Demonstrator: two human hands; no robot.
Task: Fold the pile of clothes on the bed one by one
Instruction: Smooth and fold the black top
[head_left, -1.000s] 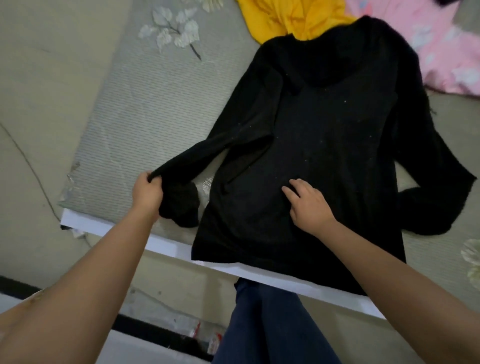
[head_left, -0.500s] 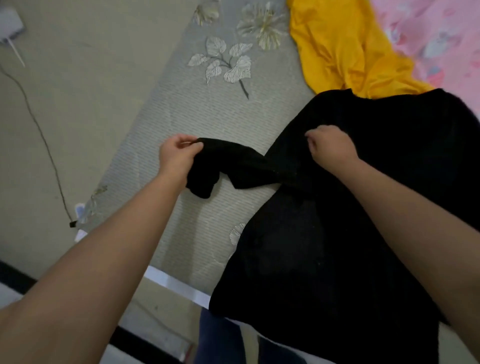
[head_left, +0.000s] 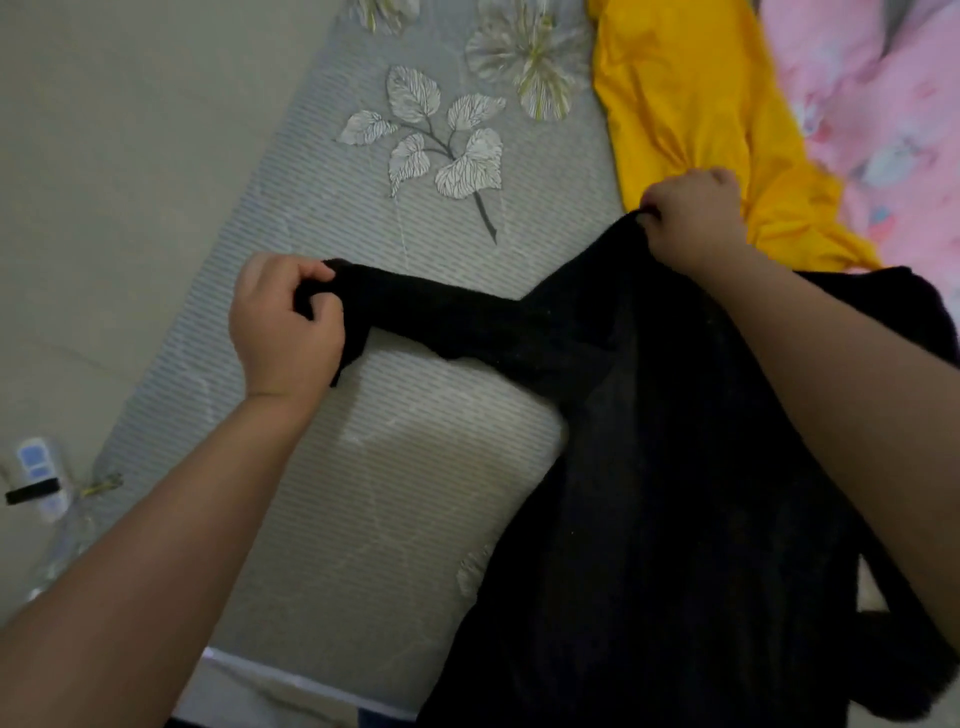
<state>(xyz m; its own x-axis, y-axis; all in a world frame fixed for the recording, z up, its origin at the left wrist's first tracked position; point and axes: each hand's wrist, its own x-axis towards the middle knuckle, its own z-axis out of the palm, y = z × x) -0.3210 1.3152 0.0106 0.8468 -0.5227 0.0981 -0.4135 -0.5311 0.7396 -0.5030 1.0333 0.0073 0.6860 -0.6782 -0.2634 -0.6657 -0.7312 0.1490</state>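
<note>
A black long-sleeved sweater (head_left: 649, 493) lies spread on the bed, reaching down to its near edge. My left hand (head_left: 285, 327) grips the cuff end of its left sleeve (head_left: 467, 322), which stretches out sideways to the left. My right hand (head_left: 691, 218) pinches the sweater at its left shoulder, lifting the fabric there. A yellow garment (head_left: 685, 114) lies crumpled just beyond my right hand. Further right lies a pink floral cloth (head_left: 872, 104).
The bed has a grey striped mattress cover (head_left: 363, 457) printed with leaves and flowers, with a white edge at the near side. Beige floor (head_left: 119, 182) lies to the left. A small white device (head_left: 39, 478) with a black strap sits on the floor at lower left.
My left hand has carried the sleeve cuff up from the bed's near edge and stretched it out to the left. My right hand left the sweater's front and took hold of the shoulder.
</note>
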